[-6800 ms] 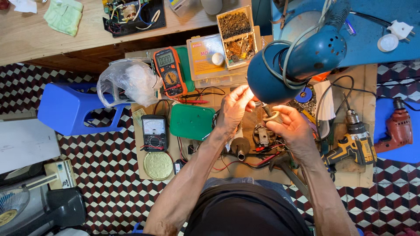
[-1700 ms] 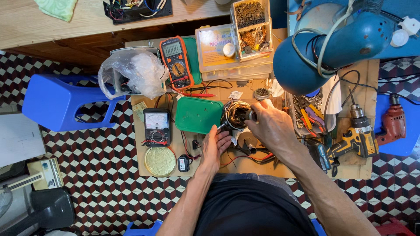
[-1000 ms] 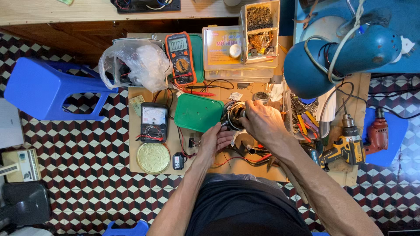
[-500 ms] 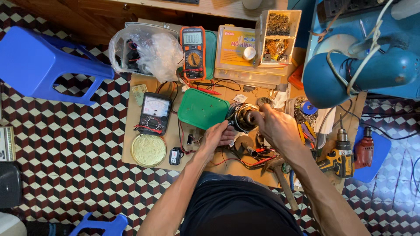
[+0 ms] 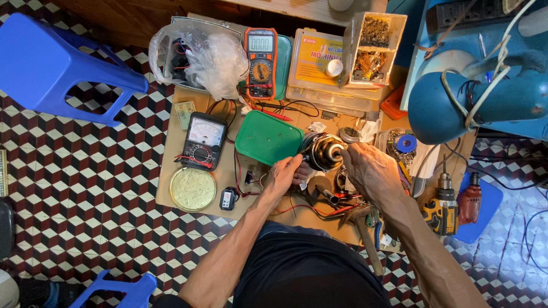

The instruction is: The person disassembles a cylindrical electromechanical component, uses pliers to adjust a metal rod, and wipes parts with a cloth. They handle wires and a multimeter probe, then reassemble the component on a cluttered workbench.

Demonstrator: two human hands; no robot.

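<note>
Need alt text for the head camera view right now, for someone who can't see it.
Seen from above, a person's left hand and right hand hold a small metal motor over a cluttered wooden board. Beside it lie a green lid, two multimeters and a cordless drill.

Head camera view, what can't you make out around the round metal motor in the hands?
- Round metal motor: its near side is hidden by the left hand and right hand.
- Crumpled clear plastic bag: contents blurred by the film.
- Blue fan housing: cut off by the right edge.
</note>
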